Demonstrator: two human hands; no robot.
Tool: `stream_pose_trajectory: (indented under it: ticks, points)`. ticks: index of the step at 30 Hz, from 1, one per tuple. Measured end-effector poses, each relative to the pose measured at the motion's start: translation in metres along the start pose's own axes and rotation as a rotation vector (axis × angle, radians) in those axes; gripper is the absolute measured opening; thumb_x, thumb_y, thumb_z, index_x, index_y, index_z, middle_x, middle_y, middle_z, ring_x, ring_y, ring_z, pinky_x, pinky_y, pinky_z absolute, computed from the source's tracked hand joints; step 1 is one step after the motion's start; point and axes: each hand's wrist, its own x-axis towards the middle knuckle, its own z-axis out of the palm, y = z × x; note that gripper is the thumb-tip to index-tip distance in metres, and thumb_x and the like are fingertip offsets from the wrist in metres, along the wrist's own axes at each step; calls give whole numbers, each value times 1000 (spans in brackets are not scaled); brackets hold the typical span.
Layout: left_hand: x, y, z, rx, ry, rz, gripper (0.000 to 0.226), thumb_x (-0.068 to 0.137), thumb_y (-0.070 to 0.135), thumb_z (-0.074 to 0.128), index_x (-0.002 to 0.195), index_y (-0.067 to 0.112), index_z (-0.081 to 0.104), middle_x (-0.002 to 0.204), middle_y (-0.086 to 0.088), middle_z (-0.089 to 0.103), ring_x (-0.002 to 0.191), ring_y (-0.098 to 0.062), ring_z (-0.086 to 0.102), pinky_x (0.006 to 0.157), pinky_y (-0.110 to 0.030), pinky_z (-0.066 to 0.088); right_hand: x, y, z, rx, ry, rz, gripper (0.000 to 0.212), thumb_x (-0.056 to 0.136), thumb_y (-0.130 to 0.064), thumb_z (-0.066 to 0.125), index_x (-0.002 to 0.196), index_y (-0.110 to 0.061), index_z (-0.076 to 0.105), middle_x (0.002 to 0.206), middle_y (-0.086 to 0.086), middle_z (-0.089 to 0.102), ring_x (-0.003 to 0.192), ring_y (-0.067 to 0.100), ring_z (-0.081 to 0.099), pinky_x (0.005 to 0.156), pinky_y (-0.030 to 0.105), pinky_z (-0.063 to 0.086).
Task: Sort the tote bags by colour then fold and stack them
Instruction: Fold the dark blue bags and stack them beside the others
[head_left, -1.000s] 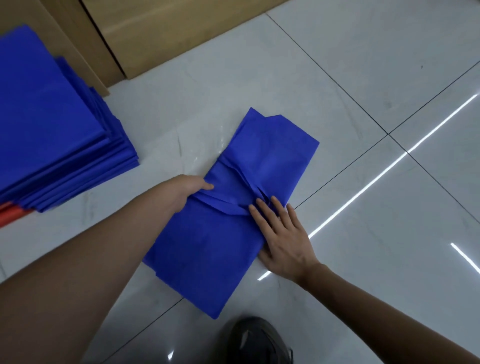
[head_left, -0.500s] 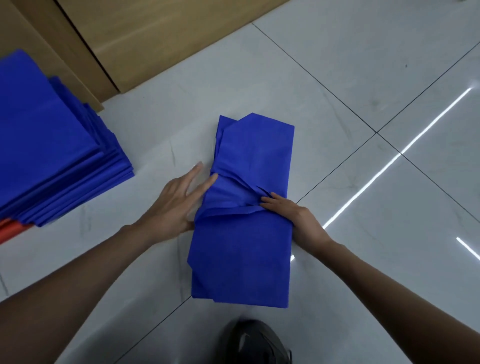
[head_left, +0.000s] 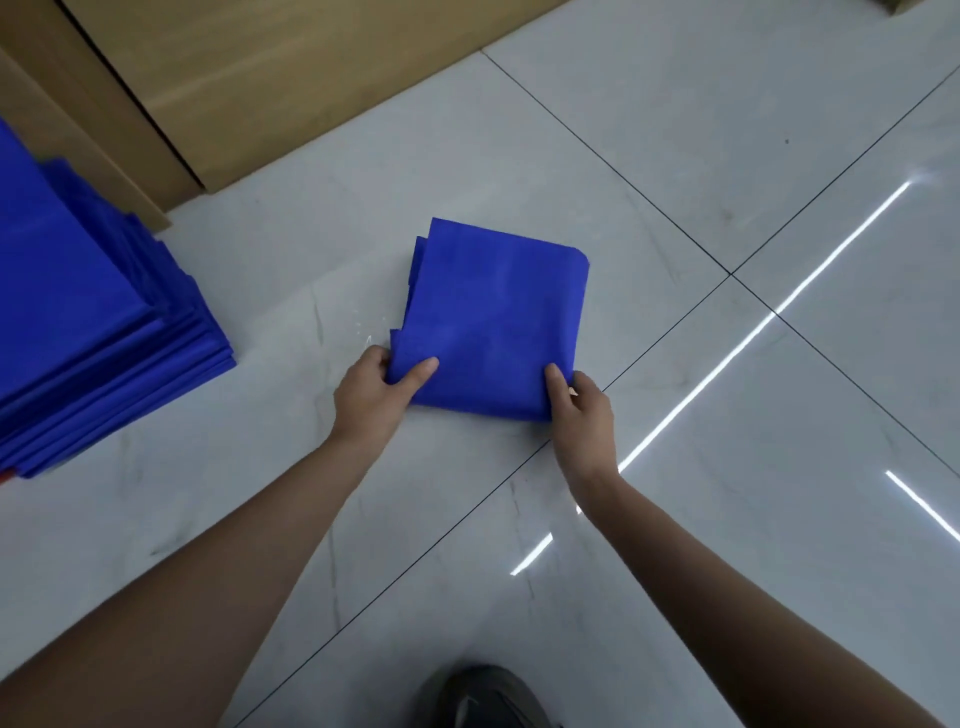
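Lying flat on the pale tiled floor (head_left: 779, 130), centre of view: 1 blue tote bag (head_left: 498, 322), folded to a rough square, w/ layered edges showing along its left side.

- Item 2: left hand (head_left: 371, 397). Pinches the bag's near-left corner, thumb on top, fingers tucked round the edge.
- Item 3: right hand (head_left: 582, 415). Pinches the near-right corner likewise, thumb on top, fingers curled at the edge. Both hands are clamped on the bag.
- Item 4: stack of folded blue bags (head_left: 93, 322). Far left, well apart from the held bag, many layers, edges stepped.
- Item 5: red sliver (head_left: 5, 475). Under the stack's near end; too little shows to tell what it is.
- Item 6: wooden panel (head_left: 285, 78). Top left, behind the stack.
- Item 7: dark shoe (head_left: 483, 696). Btm edge, on the near side of the bag.
- Misc.: light strips reflected on the tiles, right side.
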Motion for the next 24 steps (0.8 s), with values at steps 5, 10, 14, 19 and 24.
stream_pose_trajectory:
  ticks: [5,10,14,19,24]
  points:
    - [-4,24,13,367,210,-27,47,82,48,64,100,13,39,86,1,57,85,-28,59,90,-39,37,25,-18,13,-198,84,159,41,95,-38,45,63,-15,34,59,-3,36,52,14,33,49,29,24]
    - [1,30,27,708,348,259,61,76,26,70,129,10,44,128,-17,46,116,-35,45,100,-48,30,42,-20,16,-273,36,269,41,91,-31,49,59,-15,28,57,0,32,49,18,31,47,29,23]
    - [9,41,52,825,41,396,55,95,45,39,145,23,30,156,-10,13,143,-27,11,113,-51,6,34,-19,16,-142,-2,367,33,89,-29,54,64,-10,42,62,4,44,55,21,42,52,29,36]
    - [21,22,67,923,-42,322,65,93,60,20,149,31,4,158,-7,-6,145,-27,-5,113,-52,-4,27,-19,17,-659,249,-480,46,84,-14,50,129,-11,43,129,10,49,109,28,54,86,37,48]
    - [21,10,72,902,82,427,62,93,52,9,148,26,23,156,-11,15,143,-31,15,112,-56,7,93,-26,19,-1018,-276,-621,52,102,-38,23,151,-22,12,159,-1,7,147,20,2,119,41,2]
